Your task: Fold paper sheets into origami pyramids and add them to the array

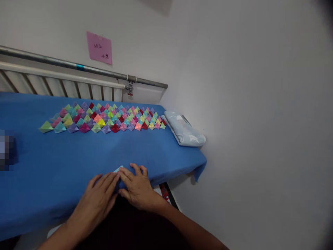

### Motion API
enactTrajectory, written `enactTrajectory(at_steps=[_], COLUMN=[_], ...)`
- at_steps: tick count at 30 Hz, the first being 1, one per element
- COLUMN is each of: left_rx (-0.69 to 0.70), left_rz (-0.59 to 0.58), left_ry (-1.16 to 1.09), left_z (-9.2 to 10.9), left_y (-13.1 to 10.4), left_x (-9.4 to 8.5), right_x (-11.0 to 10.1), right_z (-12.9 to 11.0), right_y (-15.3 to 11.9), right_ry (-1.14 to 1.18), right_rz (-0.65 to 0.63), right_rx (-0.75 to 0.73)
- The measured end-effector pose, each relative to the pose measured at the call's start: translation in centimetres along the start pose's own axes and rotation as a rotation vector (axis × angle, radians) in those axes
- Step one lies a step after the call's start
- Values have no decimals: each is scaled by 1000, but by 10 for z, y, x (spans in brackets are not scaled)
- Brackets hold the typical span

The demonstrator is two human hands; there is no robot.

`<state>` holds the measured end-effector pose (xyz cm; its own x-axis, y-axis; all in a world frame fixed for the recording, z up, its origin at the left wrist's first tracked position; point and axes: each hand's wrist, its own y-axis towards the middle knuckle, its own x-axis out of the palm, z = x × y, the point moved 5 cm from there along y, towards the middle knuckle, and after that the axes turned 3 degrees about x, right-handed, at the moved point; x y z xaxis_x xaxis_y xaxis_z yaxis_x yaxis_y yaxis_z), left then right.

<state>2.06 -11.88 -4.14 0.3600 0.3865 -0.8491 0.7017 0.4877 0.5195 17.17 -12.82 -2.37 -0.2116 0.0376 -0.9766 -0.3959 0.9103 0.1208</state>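
Note:
A small piece of pale blue paper (118, 169) lies at the front edge of the blue-covered table, mostly hidden under my fingertips. My left hand (97, 199) presses on it from the left with its fingers close together. From the right, my right hand (139, 189) holds the same paper, index and middle fingertips on it, thumb lower down and the other fingers curled. Both hands' fingertips nearly touch. Farther back, several rows of folded paper pieces (101, 123) in many colours stand on the cloth.
Blue cloth (65, 156) covers the table. A folded light blue towel (186, 132) rests at its right end by the wall. Behind are a radiator (54, 83) and metal pipe (104, 71), with a pink note (99, 48) above. A blurred patch is at far left.

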Motion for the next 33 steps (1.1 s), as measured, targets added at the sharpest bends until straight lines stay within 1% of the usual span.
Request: enactTrajectory(at_steps=[4,8,12,18,21,24,26,28,31,33], left_rx=[-43,-46,-61,-87,-116,-138,-142,-141,-122,-111], left_rz=[-40,-61,-99,-169,-192,-211,-198,-148,-68,-34], left_ry=[-10,19,28,-9,-28,-51,-71,-81,-75,-71], left_z=[7,10,8,7,7,6,5,3,3,3], left_y=[0,-3,-2,5,12,20,23,24,21,17], left_x=[9,7,6,5,2,1,2,3,4,4], right_x=[5,7,9,8,8,8,8,8,7,6], right_z=[2,4,6,20,27,31,31,29,21,16], right_y=[1,1,0,-12,-19,-23,-23,-22,-17,-16], right_ry=[29,50,40,-18,-49,-53,-42,-34,-4,37], right_rz=[20,37,37,44,89,190,261,317,369,399], right_rx=[8,-2,-12,47,40,31,23,5,-43,-87])
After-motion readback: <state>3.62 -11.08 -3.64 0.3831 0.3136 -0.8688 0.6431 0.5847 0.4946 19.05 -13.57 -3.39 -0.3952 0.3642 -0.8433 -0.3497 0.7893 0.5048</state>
